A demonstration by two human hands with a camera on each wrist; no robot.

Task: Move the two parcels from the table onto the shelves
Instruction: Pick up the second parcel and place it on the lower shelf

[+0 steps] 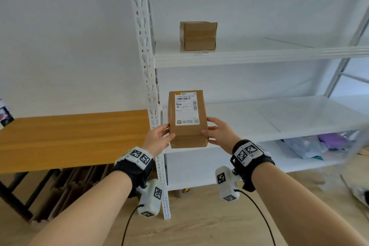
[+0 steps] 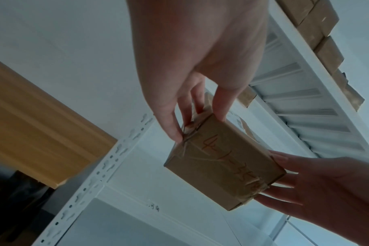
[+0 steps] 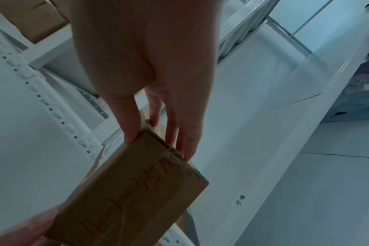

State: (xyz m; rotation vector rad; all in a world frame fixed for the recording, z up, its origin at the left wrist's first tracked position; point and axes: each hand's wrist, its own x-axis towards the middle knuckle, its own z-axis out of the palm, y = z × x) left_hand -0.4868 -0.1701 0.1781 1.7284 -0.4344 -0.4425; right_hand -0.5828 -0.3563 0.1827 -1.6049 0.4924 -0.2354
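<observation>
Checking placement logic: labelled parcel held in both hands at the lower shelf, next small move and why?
Probably ease the labelled parcel forward onto the lower shelf, then let go: left hand and right hand hold its near end at the shelf edge. The other parcel already sits above.

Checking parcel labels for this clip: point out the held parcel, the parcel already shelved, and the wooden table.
held parcel (image 1: pixel 186 110): head view, on its white label.
shelved parcel (image 1: pixel 199 37): head view, front face.
wooden table (image 1: pixel 69 138): head view, bare top.
</observation>
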